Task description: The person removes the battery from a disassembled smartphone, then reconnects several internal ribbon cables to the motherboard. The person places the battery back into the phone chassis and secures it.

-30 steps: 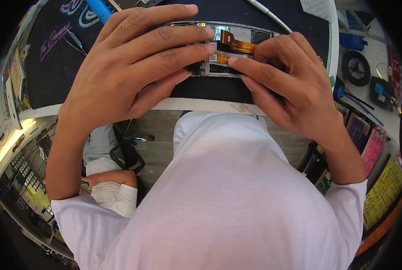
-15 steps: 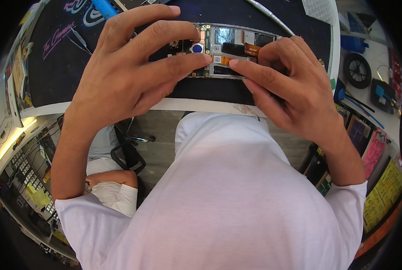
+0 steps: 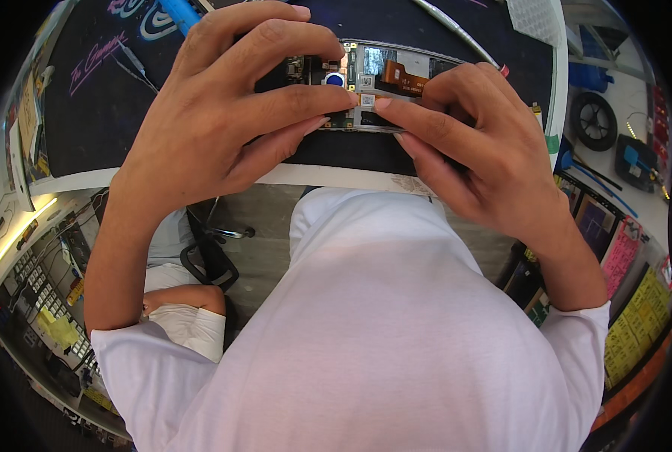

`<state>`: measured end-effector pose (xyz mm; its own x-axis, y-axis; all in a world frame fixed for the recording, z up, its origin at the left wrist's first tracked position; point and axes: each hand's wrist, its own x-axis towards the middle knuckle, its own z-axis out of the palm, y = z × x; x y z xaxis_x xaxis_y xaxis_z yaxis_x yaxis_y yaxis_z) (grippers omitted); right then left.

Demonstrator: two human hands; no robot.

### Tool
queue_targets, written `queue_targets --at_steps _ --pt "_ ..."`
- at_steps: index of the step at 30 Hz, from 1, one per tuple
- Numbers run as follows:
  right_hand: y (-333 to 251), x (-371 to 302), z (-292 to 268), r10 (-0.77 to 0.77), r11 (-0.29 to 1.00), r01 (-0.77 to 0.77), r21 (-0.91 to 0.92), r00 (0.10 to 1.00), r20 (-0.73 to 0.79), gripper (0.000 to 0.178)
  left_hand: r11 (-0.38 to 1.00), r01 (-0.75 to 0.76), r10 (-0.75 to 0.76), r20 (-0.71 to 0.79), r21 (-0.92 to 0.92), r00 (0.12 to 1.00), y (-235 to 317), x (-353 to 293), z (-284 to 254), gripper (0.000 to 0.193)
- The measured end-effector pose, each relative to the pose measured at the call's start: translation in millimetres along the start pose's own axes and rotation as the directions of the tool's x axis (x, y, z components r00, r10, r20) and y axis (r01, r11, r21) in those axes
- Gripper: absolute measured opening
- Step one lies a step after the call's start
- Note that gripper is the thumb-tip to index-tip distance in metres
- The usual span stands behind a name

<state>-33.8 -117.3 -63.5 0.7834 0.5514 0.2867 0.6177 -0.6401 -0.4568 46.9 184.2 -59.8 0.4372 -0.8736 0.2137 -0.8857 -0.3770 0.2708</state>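
Observation:
An opened phone [image 3: 390,124] lies across the black work mat, its circuit board [image 3: 341,120] and metal frame bare. My left hand [image 3: 230,113] grips its left part, with the index fingertip pressed by a small code-marked connector tab [image 3: 367,100], the middle finger at the far edge and the thumb at the near edge. My right hand [image 3: 483,139] holds the right part. Its index fingertip presses the tab's right end, its thumb rests at the near edge and its other fingers curl over the frame. An orange flex cable [image 3: 405,78] arches up by those fingers.
A pair of tweezers [image 3: 134,66] and a blue tool [image 3: 179,13] lie left on the mat. A silver pen-like tool [image 3: 456,30] lies beyond the phone. Another person's arm [image 3: 181,297] shows lower left. A black wheel-shaped object [image 3: 595,120] stands at right.
The right index fingertip has slid slightly left, closer to the left index. The orange flex cable now stands further left and more raised. The left hand has shifted slightly right.

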Motion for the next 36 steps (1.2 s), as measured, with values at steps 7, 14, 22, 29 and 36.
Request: queue_targets --at_steps 7,14,22,29,36 --pt "1.4 -4.2 -9.7 -0.006 1.0 0.007 -0.023 1.0 0.009 0.043 0.999 -0.008 0.008 -0.004 -0.05 1.0 2.0 0.0 3.8 0.04" --pt "7.5 -13.9 -16.1 0.075 0.996 -0.071 0.046 0.992 -0.098 0.034 0.996 -0.052 0.049 0.054 0.066 0.997 3.3 3.5 5.2 0.044" --pt "8.0 -25.0 -20.7 0.118 0.99 -0.109 0.088 0.988 -0.097 0.03 0.988 -0.123 0.118 0.057 0.095 0.991 6.7 12.3 6.2 0.044" --pt "7.9 -30.8 -23.7 0.212 0.971 -0.198 0.135 0.972 -0.097 0.028 0.982 -0.147 0.136 0.094 0.119 0.986 9.9 13.7 9.3 0.052" --pt "7.8 -35.3 -20.3 0.174 0.976 -0.162 0.143 0.982 -0.071 0.029 0.98 -0.14 0.124 0.116 0.14 0.985 14.5 14.3 13.0 0.057"
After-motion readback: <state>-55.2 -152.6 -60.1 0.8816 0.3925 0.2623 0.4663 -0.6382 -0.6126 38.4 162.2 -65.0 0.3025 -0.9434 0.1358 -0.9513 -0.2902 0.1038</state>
